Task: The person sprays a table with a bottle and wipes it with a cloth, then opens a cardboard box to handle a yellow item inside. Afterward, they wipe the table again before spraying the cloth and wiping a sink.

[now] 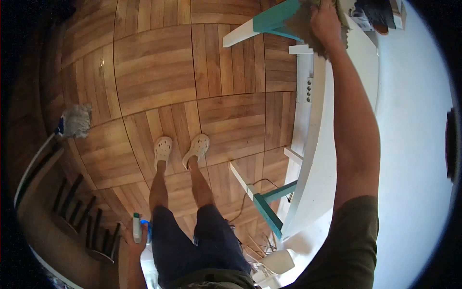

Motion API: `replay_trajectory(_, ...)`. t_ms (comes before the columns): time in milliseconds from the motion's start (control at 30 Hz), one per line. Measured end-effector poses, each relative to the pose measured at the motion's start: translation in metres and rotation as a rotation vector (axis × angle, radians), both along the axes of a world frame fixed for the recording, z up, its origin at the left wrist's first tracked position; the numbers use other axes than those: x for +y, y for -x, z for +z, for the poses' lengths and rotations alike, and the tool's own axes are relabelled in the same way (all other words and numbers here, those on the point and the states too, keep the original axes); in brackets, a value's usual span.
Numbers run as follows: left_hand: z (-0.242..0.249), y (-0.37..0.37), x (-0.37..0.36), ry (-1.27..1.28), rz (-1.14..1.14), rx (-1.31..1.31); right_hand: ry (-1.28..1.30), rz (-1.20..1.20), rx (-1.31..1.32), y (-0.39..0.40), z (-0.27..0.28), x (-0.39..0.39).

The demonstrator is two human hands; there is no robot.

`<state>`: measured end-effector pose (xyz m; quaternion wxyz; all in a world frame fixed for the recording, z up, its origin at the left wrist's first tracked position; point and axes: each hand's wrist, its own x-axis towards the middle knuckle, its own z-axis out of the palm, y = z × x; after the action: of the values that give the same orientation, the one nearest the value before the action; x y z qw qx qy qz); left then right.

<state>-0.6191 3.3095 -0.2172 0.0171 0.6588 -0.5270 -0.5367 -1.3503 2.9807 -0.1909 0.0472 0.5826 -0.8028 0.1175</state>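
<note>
At the top right, my right hand (327,25) is closed on a grey-brown cloth (301,24), which lies over the far end of a white tabletop (362,41) with green and white legs. The arm stretches forward above the tabletop. Low on the left, beside my leg, my left hand (134,239) is wrapped round a pale spray bottle (137,229) with a green end and a blue part. The bottle is held clear of the table.
A mop (76,121) lies at the left on the wooden floor (154,67). Dark upturned stool legs (72,202) stand lower left. A power strip (309,90) runs by the wall. A cable (242,204) trails beneath the table; dark items (375,12) sit top right.
</note>
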Motion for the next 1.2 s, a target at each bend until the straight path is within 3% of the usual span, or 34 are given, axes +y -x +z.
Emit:
replay_trajectory(67,0.011,0.034,-0.024,-0.052,0.001,0.06,-0.05,0.027,0.124,0.034,-0.018,0.009)
replay_trajectory(100,0.015,0.036,-0.027,0.064,-0.162,-0.05,-0.033,-0.04,0.158,0.023,-0.018,0.019)
replay_trajectory(200,0.002,0.024,-0.023,0.053,-0.085,0.045,-0.078,-0.166,0.276,0.005,-0.013,0.013)
replay_trajectory(233,0.026,0.045,-0.042,0.101,-0.159,0.046,-0.05,-0.193,0.292,0.004,-0.011,0.012)
replay_trajectory(300,0.016,0.034,-0.04,0.196,-0.147,0.067,-0.027,-0.237,0.317,0.004,-0.012,0.002)
replay_trajectory(367,0.012,0.019,-0.027,0.162,-0.042,0.032,0.04,-0.088,0.257,0.008,-0.015,0.012)
replay_trajectory(500,0.014,0.022,-0.033,0.183,-0.145,0.02,0.183,0.066,0.18,0.015,-0.01,0.021)
replay_trajectory(567,0.015,0.03,-0.032,0.326,-0.174,0.072,0.155,0.027,0.148,0.013,-0.001,0.019)
replay_trajectory(667,0.002,0.014,-0.026,0.021,-0.056,0.015,0.146,-0.078,0.11,0.024,-0.001,0.017)
replay_trajectory(733,0.016,0.037,-0.032,0.086,0.005,-0.001,0.172,-0.245,0.091,0.03,-0.003,0.016)
replay_trajectory(833,0.036,0.064,-0.041,0.1,0.048,-0.03,0.14,-0.278,0.097,0.03,-0.003,0.015)
replay_trajectory(933,0.031,0.069,-0.043,0.038,0.015,-0.043,0.086,-0.107,0.069,0.032,-0.002,0.023)
replay_trajectory(1067,0.011,0.067,-0.022,0.135,0.007,0.006,0.028,-0.255,-0.037,0.023,0.015,-0.017)
replay_trajectory(1200,0.01,0.073,-0.021,0.157,-0.015,0.025,0.0,-0.214,-0.103,0.032,0.009,-0.024)
